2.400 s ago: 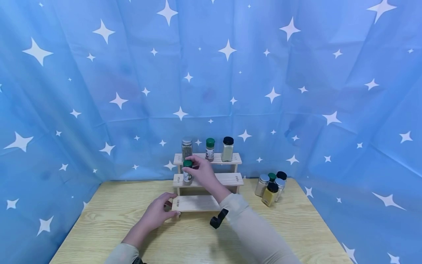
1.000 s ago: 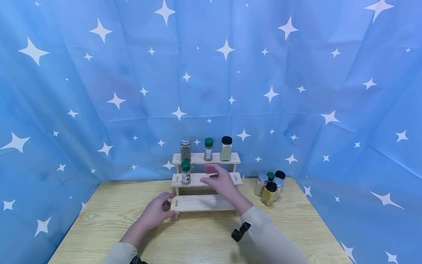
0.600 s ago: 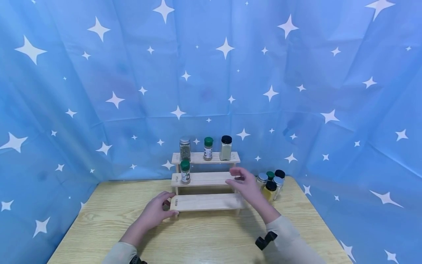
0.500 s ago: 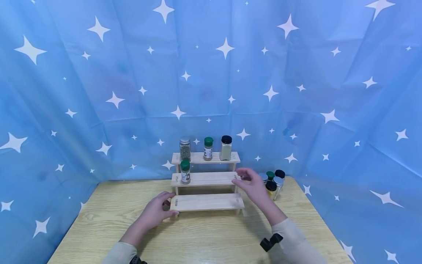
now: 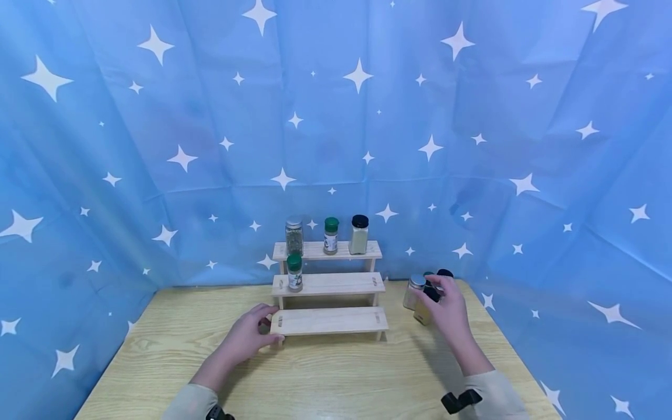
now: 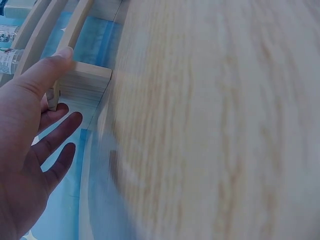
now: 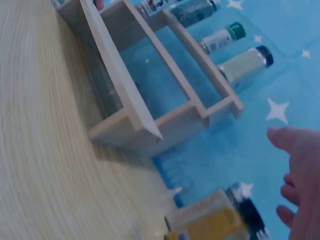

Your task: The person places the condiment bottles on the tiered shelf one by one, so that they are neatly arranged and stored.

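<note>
A three-tier wooden spice rack (image 5: pixel 329 322) stands on the table. At the left end of its lowest tier, my left hand (image 5: pixel 245 337) grips the board, the thumb on the front edge and fingers behind, as the left wrist view shows. My right hand (image 5: pixel 448 312) is at the cluster of spice jars right of the rack, thumb and fingers spread above a black-capped jar of yellow spice (image 7: pixel 212 226). In the right wrist view a gap shows between that hand and the jar. A silver-capped jar (image 5: pixel 413 293) stands beside it; other jars are partly hidden behind the hand.
On the top tier stand a silver-capped jar (image 5: pixel 294 238), a green-capped jar (image 5: pixel 330 238) and a black-capped jar (image 5: pixel 359 238). One green-capped jar (image 5: pixel 295 277) is at the middle tier's left. A blue starry curtain (image 5: pixel 336 116) hangs behind the table (image 5: pixel 315 385).
My right hand has let go of the green-capped jar on the middle tier and moved right to the jar cluster. My left hand has stayed on the rack.
</note>
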`<state>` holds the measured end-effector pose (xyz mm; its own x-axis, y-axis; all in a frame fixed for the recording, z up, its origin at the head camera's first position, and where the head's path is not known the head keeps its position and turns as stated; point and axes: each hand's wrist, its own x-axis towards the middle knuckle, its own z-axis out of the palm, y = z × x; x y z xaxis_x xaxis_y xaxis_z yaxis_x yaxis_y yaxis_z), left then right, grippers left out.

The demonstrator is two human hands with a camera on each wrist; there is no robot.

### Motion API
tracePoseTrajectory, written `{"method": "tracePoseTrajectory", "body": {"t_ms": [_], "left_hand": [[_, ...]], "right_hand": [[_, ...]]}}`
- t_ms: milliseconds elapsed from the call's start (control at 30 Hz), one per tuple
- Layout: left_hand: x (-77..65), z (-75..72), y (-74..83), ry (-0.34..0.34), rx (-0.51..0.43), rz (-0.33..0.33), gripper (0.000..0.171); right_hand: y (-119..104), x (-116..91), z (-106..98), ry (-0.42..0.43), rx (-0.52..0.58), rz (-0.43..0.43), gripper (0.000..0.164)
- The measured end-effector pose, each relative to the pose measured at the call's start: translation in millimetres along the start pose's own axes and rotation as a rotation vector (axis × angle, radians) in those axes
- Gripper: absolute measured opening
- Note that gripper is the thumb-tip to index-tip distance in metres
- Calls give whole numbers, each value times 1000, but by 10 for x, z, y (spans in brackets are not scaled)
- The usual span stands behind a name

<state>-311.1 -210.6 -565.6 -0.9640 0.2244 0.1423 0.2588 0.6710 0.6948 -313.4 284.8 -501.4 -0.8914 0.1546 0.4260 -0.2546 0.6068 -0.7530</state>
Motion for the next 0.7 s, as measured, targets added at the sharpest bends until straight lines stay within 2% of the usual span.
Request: {"method": "tracePoseTrajectory", "body": {"t_ms": [200, 433, 567, 700], "left_hand": [[8, -5, 0, -4, -9, -2, 73], [14, 4, -4, -4, -5, 1, 72], [13, 4, -12, -5, -7, -2, 73], [12, 7, -23, -3, -8, -4, 73]], "right_hand": [[119, -35, -51, 1, -86, 44, 59], [267, -67, -3, 17, -102, 78, 64], [313, -65, 35, 35, -129, 48, 63], [364, -72, 91, 57, -200, -34, 59]]}}
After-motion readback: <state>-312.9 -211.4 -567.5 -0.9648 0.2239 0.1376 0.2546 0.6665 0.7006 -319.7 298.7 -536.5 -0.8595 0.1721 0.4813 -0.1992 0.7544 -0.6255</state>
